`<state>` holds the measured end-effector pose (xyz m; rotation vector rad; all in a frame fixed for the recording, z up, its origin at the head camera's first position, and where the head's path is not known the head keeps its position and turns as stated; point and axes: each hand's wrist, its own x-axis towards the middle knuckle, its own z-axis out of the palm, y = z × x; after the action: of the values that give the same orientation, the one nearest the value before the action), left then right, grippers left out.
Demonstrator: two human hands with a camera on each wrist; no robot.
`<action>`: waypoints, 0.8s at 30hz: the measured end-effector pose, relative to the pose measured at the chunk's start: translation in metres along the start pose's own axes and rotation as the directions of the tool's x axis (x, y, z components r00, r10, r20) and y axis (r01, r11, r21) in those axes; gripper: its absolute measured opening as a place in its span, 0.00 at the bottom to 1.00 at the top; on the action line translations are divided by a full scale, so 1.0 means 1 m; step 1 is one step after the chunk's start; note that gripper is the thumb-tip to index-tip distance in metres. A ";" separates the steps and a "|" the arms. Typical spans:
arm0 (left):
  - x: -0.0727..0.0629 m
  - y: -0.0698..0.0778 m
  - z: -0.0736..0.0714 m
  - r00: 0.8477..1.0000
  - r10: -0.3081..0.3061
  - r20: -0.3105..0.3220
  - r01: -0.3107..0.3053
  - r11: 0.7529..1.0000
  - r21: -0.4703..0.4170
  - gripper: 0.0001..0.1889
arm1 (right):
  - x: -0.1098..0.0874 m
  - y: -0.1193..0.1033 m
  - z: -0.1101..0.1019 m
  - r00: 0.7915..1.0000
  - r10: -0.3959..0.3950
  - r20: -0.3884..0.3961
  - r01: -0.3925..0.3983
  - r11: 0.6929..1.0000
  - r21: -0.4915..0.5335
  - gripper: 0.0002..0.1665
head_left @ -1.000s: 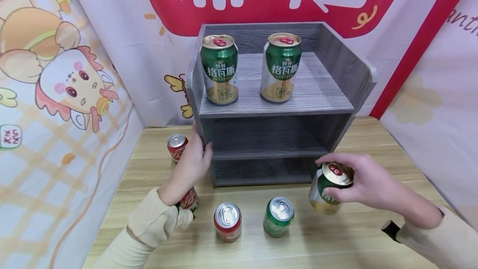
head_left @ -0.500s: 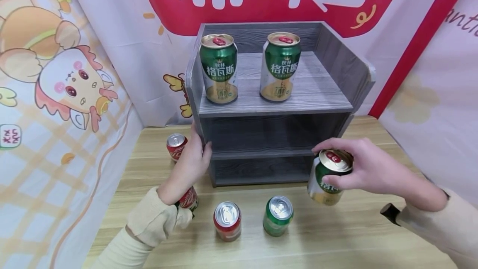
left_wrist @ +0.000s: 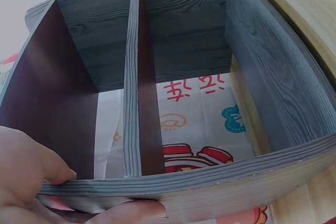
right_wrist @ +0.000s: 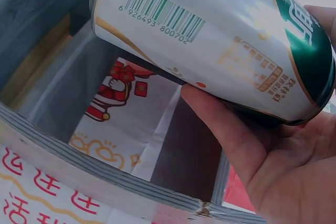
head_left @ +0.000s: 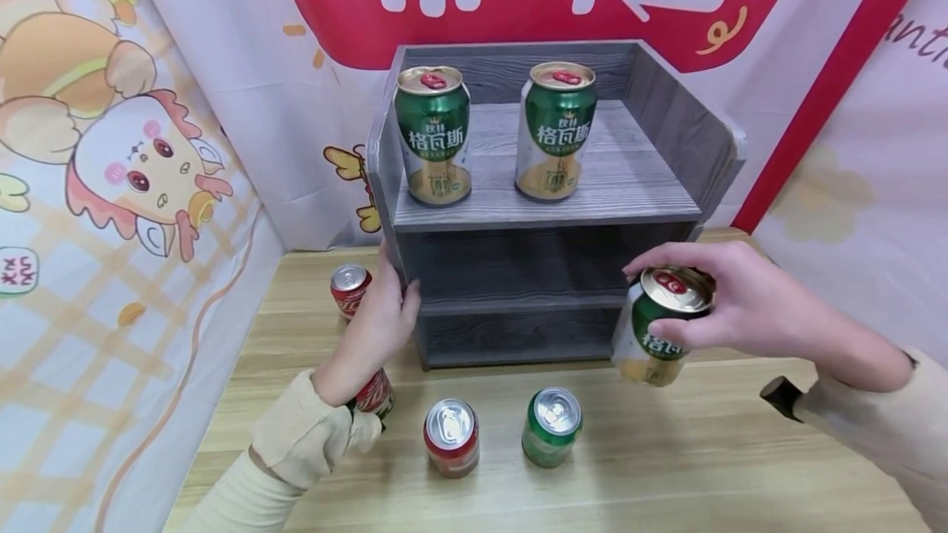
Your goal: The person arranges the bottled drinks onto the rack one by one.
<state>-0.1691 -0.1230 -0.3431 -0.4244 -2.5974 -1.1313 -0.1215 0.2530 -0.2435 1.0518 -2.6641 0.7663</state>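
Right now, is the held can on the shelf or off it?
Off: the right hand holds the can in front of the shelf, above the table.

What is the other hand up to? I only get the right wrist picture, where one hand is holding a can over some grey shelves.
Observer: In the head view, the left hand grips the side of the grey shelf unit, the side away from the held can.
Visitor: Oh, so it's holding the furniture! Are there any cans standing in front of it?
Observer: Yes, the head view shows a red can standing to the left of a green can on the table.
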 end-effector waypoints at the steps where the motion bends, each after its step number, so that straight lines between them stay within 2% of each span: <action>1: 0.000 0.000 0.000 1.000 -0.002 0.001 0.002 1.000 0.000 0.41 | 0.001 0.000 -0.001 1.000 -0.004 -0.004 0.004 1.000 -0.001 0.33; 8: 0.000 -0.001 0.000 1.000 0.003 0.003 -0.003 1.000 0.004 0.41 | 0.005 -0.004 -0.016 0.999 0.050 0.021 -0.050 0.999 0.005 0.34; 16: 0.001 -0.002 0.001 1.000 0.005 -0.004 -0.005 1.000 0.004 0.40 | 0.016 -0.007 -0.035 0.999 0.004 0.032 -0.004 1.000 -0.011 0.35; 24: 0.000 -0.002 0.000 1.000 -0.002 0.001 0.002 1.000 -0.001 0.40 | 0.026 -0.005 -0.053 0.998 0.015 0.062 -0.016 1.000 0.014 0.37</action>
<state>-0.1701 -0.1238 -0.3442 -0.4232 -2.5989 -1.1333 -0.1389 0.2624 -0.1876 1.0772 -2.7256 0.7699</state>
